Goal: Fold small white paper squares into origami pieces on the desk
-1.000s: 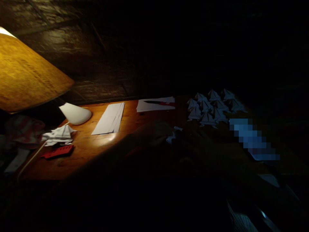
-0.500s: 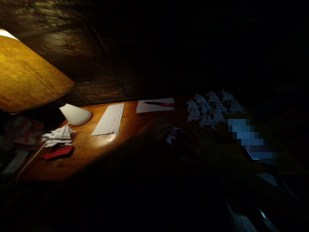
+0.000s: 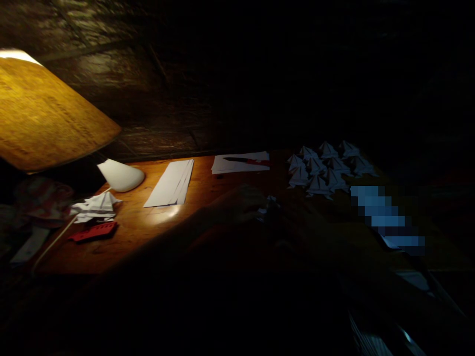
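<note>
Deep shadow covers the middle of the wooden table, where a small folded piece of white paper (image 3: 267, 210) shows between my hands. My left hand (image 3: 245, 201) reaches in from the lower left, its bent fingers closed at the paper's left side. On the other side, my right hand (image 3: 299, 225) is against the paper's right part, but the dark hides its fingers. Several folded paper figures (image 3: 319, 170) with pointed tops stand grouped beyond my right hand. How the paper between my hands is folded is too dim to make out.
A lamp with a yellow-brown shade (image 3: 55, 113) and a white cone-shaped piece (image 3: 122, 175) lights the left. White paper strips (image 3: 169, 183), a paper stack (image 3: 230, 164) with a knife (image 3: 256, 161) on it, crumpled-looking folded paper (image 3: 97, 206) and a red object (image 3: 94, 231) lie about. A blurred-out bluish patch (image 3: 386, 217) is at right.
The view has shifted slightly, so the lamp and table things sit a little further right. Both hands stay at the folded paper, with hardly any visible movement.
</note>
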`<state>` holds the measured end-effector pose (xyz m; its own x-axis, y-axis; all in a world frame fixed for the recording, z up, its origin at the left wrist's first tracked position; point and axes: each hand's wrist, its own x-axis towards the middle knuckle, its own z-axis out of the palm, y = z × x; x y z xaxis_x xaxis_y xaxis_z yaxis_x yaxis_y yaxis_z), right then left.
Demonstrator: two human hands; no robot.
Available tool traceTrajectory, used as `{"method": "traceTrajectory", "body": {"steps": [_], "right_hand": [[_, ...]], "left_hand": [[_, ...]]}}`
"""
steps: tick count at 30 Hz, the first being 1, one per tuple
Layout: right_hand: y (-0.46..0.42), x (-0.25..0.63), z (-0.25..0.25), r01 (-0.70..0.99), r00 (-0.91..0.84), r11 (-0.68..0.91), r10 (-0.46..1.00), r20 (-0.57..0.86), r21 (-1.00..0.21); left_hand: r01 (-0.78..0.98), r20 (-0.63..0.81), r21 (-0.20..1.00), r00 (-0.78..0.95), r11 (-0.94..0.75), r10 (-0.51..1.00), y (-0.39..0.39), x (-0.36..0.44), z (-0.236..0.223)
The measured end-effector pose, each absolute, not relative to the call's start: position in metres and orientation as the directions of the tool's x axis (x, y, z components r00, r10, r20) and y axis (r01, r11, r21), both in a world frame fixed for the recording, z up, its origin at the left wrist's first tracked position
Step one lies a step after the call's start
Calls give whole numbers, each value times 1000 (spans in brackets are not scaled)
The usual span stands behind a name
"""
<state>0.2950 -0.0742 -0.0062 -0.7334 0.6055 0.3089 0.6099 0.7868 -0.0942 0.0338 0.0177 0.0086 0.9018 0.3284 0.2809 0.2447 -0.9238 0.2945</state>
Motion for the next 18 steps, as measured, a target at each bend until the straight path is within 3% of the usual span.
{"method": "traceTrajectory", "body": {"steps": [9,18], "right_hand": [[-74,295,-4,595,-734,787,614,290,-160],[-71,295,-7,614,-727,764,645,235,-199]], "left_hand": [[152,287,231,933,-961,217,22,27,17],[262,248,497,871,-827,425,25,33,19]]}}
